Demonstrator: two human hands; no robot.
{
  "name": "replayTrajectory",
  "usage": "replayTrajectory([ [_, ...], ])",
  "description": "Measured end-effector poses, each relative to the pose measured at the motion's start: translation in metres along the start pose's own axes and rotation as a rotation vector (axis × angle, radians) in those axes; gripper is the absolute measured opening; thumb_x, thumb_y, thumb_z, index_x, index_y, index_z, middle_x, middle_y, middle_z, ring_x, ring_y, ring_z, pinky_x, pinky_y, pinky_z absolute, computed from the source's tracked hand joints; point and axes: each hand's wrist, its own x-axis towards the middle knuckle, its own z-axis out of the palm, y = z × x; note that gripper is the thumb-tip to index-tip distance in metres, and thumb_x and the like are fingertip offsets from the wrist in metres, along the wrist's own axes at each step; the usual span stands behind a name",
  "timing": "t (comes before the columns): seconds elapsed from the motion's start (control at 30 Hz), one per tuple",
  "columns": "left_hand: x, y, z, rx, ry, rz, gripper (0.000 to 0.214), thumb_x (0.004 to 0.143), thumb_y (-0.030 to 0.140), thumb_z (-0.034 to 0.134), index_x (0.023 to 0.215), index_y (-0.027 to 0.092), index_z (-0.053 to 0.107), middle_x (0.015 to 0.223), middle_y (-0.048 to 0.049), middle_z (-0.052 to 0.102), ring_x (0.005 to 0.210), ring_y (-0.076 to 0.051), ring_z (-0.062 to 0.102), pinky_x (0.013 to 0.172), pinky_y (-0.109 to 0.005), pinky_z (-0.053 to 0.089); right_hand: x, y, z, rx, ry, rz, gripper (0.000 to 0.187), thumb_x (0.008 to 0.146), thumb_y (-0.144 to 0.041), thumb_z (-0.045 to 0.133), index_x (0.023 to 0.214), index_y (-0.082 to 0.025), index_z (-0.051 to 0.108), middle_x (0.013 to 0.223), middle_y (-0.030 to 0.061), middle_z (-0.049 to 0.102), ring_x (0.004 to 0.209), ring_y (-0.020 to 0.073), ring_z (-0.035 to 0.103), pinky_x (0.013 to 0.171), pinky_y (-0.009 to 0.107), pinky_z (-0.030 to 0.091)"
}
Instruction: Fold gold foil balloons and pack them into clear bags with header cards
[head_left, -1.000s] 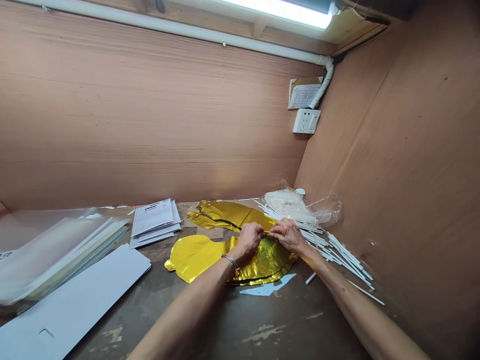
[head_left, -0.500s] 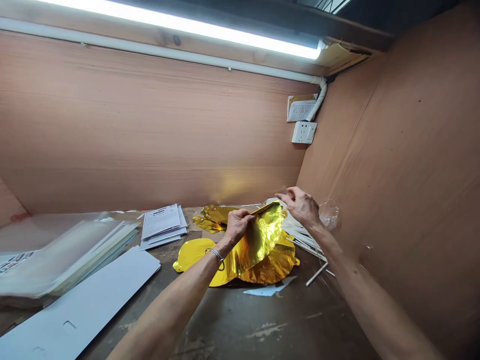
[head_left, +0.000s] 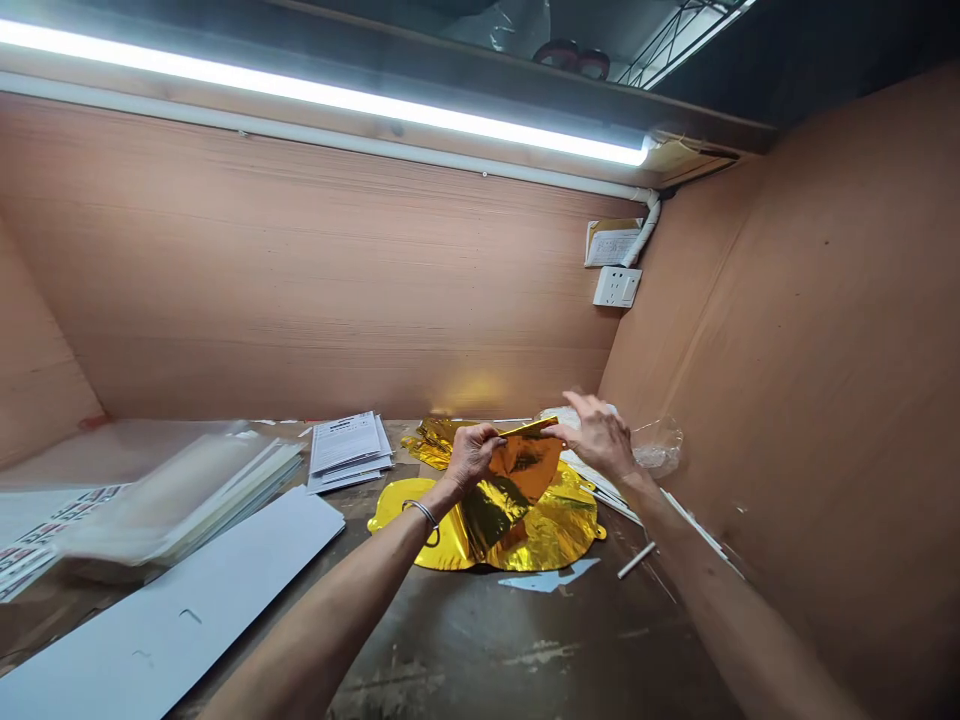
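My left hand [head_left: 472, 455], with a metal bracelet at its wrist, pinches the upper edge of a shiny gold foil balloon [head_left: 525, 470], flat and uninflated. The held sheet slants down toward more flat gold foil balloons [head_left: 566, 520] lying on the table, which have small rounded tabs at their rims. At the right end of the raised edge is my right hand [head_left: 600, 437]. Its fingers are apart and slightly blurred, and one fingertip is at or very near the foil. Behind my left hand lies another crumpled gold foil piece [head_left: 431, 440].
White sticks [head_left: 637, 560] and clear plastic wrap [head_left: 658, 447] lie on the right. Printed sheets [head_left: 346, 447], clear plastic sleeves [head_left: 172, 500] and white card [head_left: 202, 600] are on the left. A blue-white scrap [head_left: 547, 580] lies in front. Wooden panels [head_left: 337, 290] enclose the table.
My right hand has come down and left, closer to the foil's edge. The raised foil has turned and its edge lies flatter. The camera view has tilted up a little.
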Motion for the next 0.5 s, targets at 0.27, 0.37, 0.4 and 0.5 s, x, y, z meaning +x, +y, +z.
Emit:
replayTrajectory([
  [0.27, 0.016, 0.045, -0.048, -0.201, 0.033, 0.146, 0.016, 0.065, 0.028, 0.060, 0.070, 0.013, 0.062, 0.057, 0.0025, 0.054, 0.054, -0.008, 0.045, 0.052, -0.018, 0.035, 0.064, -0.092, -0.045, -0.552, -0.421, -0.498, 0.019, 0.068, -0.025, 0.052, 0.080, -0.023, 0.067, 0.077, 0.0049, 0.066, 0.074, 0.0163, 0.056, 0.069, 0.028, 0.032],
  [0.37, 0.015, 0.050, -0.082, -0.366, -0.148, 0.064, 0.027, 0.056, 0.028, 0.067, 0.077, 0.012, 0.063, 0.063, 0.0015, 0.058, 0.056, -0.009, 0.049, 0.055, -0.020, 0.039, 0.088, -0.122, -0.060, -0.594, -0.326, -0.587, 0.022, 0.068, -0.026, 0.053, 0.084, -0.021, 0.067, 0.080, 0.0066, 0.066, 0.072, 0.0164, 0.056, 0.063, 0.026, 0.033],
  [0.4, 0.012, 0.048, -0.093, -0.386, -0.200, 0.027, 0.028, 0.054, 0.027, 0.068, 0.076, 0.011, 0.063, 0.063, 0.0008, 0.059, 0.057, -0.010, 0.050, 0.057, -0.021, 0.040, 0.095, -0.132, -0.066, -0.598, -0.297, -0.629, 0.021, 0.067, -0.025, 0.054, 0.083, -0.020, 0.067, 0.080, 0.0066, 0.066, 0.072, 0.0165, 0.056, 0.061, 0.025, 0.033],
  [0.5, -0.002, 0.034, -0.123, -0.307, -0.247, -0.057, 0.024, 0.056, 0.026, 0.065, 0.074, 0.010, 0.065, 0.063, -0.0007, 0.061, 0.058, -0.012, 0.052, 0.059, -0.024, 0.042, 0.107, -0.162, -0.087, -0.535, -0.178, -0.756, 0.018, 0.066, -0.025, 0.058, 0.077, -0.014, 0.068, 0.075, 0.0055, 0.065, 0.070, 0.0156, 0.057, 0.061, 0.025, 0.033],
])
